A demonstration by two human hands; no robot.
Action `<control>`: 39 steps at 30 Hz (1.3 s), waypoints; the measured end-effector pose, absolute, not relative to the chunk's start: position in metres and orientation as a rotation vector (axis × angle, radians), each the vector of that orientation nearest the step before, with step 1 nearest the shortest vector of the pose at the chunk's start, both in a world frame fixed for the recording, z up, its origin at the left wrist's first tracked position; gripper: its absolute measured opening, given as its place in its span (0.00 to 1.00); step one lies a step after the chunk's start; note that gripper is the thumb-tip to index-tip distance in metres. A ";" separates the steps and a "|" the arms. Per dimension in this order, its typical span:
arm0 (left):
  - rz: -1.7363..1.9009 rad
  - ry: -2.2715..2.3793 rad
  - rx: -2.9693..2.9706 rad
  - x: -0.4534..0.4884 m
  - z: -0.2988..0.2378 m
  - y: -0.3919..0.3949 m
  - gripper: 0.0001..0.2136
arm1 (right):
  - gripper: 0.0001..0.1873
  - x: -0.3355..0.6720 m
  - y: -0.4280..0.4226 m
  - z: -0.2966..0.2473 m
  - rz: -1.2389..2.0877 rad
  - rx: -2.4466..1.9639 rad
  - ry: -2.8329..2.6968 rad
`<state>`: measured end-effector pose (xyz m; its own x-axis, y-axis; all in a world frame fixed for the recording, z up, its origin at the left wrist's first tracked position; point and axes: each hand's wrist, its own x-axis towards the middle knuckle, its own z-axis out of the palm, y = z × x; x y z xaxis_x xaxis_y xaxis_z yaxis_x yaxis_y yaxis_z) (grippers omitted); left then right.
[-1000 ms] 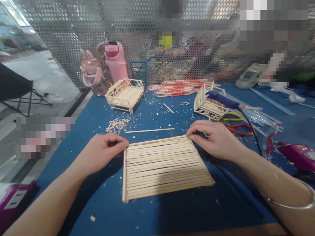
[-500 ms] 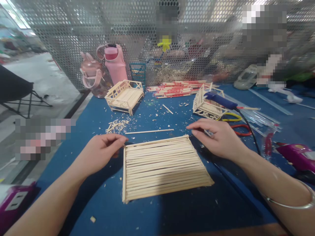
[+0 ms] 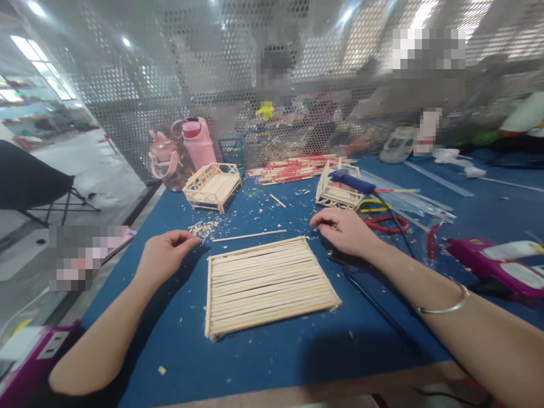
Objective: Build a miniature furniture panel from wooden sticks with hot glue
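A flat panel of pale wooden sticks [image 3: 267, 286] lies on the blue table top [image 3: 263, 351] in front of me. My left hand [image 3: 164, 255] rests just left of the panel's far left corner, apart from it, with fingers curled against the thumb and nothing visible in them. My right hand [image 3: 344, 229] rests beside the far right corner, off the panel, fingers bent down onto the cloth. A single loose stick [image 3: 249, 235] lies just beyond the panel, between my hands.
Two small stick-built benches [image 3: 212, 186] [image 3: 335, 192] stand further back, a blue glue gun [image 3: 352, 182] on the right one. Red-and-white sticks [image 3: 293, 166], pliers [image 3: 385, 222], pink bottles [image 3: 199, 141] and purple objects [image 3: 493, 266] lie around. Behind a mesh screen [image 3: 127, 113] sit other people.
Both hands let go of the panel's far corners and drew slightly outward. The view has tilted up and pulled back, so the panel looks smaller.
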<state>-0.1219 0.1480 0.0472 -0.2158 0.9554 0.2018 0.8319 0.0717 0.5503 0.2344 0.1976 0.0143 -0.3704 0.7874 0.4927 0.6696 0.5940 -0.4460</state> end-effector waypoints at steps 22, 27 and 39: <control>1.110 2.087 1.782 -0.105 0.037 0.131 0.23 | 0.15 0.221 0.170 0.028 0.016 -1.145 -2.326; 1.133 1.981 1.724 -0.106 0.036 0.129 0.24 | 0.16 0.221 0.169 0.028 -0.017 -1.195 -2.288; 0.991 1.580 1.481 -0.102 0.031 0.120 0.28 | 0.17 0.222 0.169 0.020 -0.051 -1.078 -2.337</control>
<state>-0.1021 0.1200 0.0307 -0.0582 0.9982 -0.0108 0.4248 0.0346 0.9046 0.2219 0.1686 0.0204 -0.5202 0.6902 0.5031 0.7113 0.6761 -0.1921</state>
